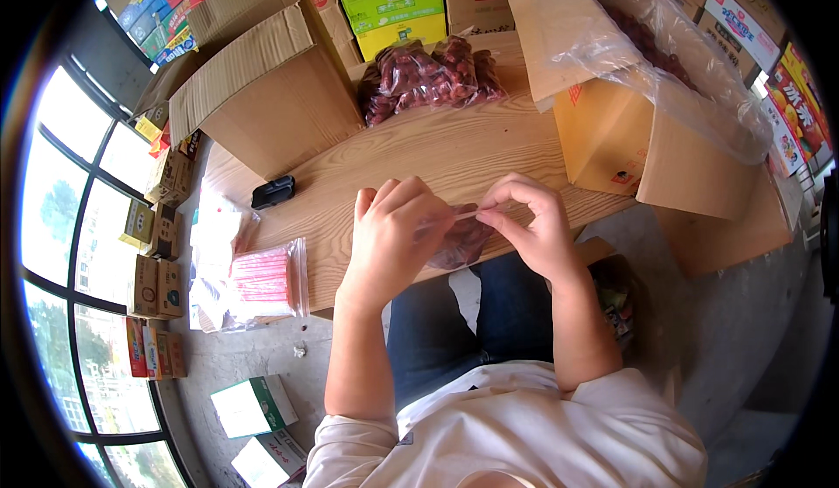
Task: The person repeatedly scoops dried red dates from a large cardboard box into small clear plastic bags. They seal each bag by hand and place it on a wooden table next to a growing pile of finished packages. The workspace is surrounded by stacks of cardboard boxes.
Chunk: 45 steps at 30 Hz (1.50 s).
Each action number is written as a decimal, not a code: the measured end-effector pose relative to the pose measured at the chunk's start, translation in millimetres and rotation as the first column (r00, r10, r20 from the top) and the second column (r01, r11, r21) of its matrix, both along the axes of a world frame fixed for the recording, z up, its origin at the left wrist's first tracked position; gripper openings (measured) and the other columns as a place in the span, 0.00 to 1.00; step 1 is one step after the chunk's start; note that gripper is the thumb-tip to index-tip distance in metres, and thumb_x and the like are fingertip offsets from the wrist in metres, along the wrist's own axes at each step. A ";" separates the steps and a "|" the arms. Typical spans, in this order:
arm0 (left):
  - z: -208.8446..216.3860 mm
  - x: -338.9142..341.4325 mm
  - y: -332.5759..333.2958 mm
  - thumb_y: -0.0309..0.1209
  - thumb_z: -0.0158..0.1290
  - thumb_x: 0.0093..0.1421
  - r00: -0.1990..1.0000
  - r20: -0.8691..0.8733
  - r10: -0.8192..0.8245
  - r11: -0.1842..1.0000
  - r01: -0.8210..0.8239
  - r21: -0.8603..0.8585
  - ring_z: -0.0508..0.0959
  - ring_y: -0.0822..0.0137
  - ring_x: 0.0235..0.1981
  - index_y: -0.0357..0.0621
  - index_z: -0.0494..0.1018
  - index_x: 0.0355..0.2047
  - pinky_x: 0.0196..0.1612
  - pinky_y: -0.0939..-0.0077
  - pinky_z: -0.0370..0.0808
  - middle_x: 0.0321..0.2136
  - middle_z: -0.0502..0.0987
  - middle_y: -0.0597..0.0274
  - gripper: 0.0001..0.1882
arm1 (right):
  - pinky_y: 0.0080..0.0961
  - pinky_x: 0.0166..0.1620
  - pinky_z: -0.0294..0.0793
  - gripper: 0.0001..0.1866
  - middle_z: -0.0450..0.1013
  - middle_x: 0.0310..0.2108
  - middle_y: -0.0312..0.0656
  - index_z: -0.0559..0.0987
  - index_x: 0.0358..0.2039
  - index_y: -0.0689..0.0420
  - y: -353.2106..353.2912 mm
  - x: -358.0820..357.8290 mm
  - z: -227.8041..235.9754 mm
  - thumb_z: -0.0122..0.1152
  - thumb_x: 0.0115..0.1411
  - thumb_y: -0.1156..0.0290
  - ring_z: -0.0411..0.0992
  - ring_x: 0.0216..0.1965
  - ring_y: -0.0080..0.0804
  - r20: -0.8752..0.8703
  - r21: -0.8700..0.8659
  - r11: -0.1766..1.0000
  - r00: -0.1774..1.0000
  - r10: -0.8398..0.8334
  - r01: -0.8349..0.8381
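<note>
A small clear plastic bag [461,250] of dark red dates hangs at the near edge of the wooden table, just above my lap. My right hand [535,226] pinches the bag's top edge between thumb and forefinger. At the other end of that edge, my left hand [393,242] is closed on the bag, its fingers curled and partly hiding it. Farther back on the table lies a pile of filled bags of red dates [428,77]. To my left rests a stack of pink-edged clear bags [264,276].
An open carton [271,95] stands at the table's back left, near a small black object [273,192]. On the right, a plastic-lined carton [699,156] holds loose dates [647,42]. Stacked boxes [393,3] line the back; more boxes [156,287] stand beneath the windows.
</note>
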State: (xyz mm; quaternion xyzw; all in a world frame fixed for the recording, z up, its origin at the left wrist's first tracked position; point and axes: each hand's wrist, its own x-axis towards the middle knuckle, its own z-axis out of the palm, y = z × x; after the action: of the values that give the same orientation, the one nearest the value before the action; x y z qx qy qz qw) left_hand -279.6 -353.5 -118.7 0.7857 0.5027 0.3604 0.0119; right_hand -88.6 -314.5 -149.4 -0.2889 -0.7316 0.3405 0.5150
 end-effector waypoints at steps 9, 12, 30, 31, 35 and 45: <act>-1.4 9.9 5.6 0.30 0.62 0.44 1.000 -0.004 -0.002 0.999 0.002 0.037 0.71 0.65 0.30 0.51 0.74 0.20 0.36 0.69 0.60 0.23 0.72 0.71 0.06 | 0.21 0.40 0.68 0.04 0.73 0.27 0.40 0.75 0.25 0.65 -0.8 2.1 0.6 0.62 0.49 0.85 0.71 0.32 0.26 -0.027 -0.054 0.998 0.999 0.027 -0.028; 3.6 8.9 4.0 0.29 0.62 0.45 0.999 -0.051 0.004 1.000 -0.003 0.020 0.71 0.65 0.30 0.48 0.75 0.22 0.37 0.71 0.60 0.24 0.72 0.70 0.06 | 0.22 0.40 0.68 0.04 0.73 0.27 0.40 0.75 0.24 0.66 0.0 5.0 -2.6 0.62 0.49 0.85 0.71 0.32 0.26 -0.076 -0.061 0.998 0.997 0.009 -0.014; 1.3 20.7 4.1 0.31 0.62 0.44 1.000 0.010 0.013 0.999 -0.013 0.041 0.71 0.65 0.29 0.53 0.76 0.20 0.36 0.69 0.59 0.21 0.71 0.72 0.05 | 0.22 0.43 0.67 0.05 0.74 0.29 0.39 0.76 0.27 0.64 1.8 9.6 -14.7 0.64 0.50 0.80 0.71 0.35 0.25 -0.116 -0.125 0.992 0.993 0.012 -0.027; 0.8 20.3 4.0 0.30 0.62 0.44 1.000 0.006 0.027 0.999 -0.028 0.036 0.71 0.65 0.29 0.53 0.76 0.20 0.36 0.69 0.59 0.21 0.71 0.72 0.05 | 0.23 0.44 0.67 0.07 0.74 0.30 0.39 0.77 0.30 0.63 3.9 9.5 -21.0 0.65 0.50 0.79 0.71 0.36 0.25 -0.117 -0.126 0.991 0.993 0.021 -0.036; -1.1 18.0 3.2 0.30 0.63 0.44 0.997 -0.002 0.075 0.997 -0.075 0.024 0.71 0.65 0.30 0.50 0.77 0.25 0.38 0.70 0.61 0.23 0.73 0.70 0.07 | 0.25 0.51 0.67 0.21 0.74 0.40 0.39 0.75 0.43 0.61 -0.4 -8.4 -24.0 0.70 0.46 0.77 0.71 0.43 0.26 -0.307 -0.214 0.968 0.950 0.061 -0.131; -55.6 -29.7 -15.8 0.34 0.69 0.41 0.724 0.689 0.014 0.983 0.118 -0.144 0.70 0.63 0.52 0.38 0.66 0.53 0.57 0.66 0.62 0.51 0.71 0.54 0.39 | 0.20 0.34 0.79 0.21 0.73 0.40 0.38 0.75 0.44 0.61 3.4 -18.3 -45.4 0.69 0.47 0.82 0.71 0.37 0.20 -0.425 -0.546 0.705 0.875 0.233 -0.453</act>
State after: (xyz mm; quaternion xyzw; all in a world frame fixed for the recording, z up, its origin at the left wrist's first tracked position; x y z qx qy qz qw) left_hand -309.3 -369.3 -174.3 0.6057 0.4704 0.5788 0.2773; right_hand -106.9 -311.1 -194.8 -0.2410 -0.5206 0.6989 0.4271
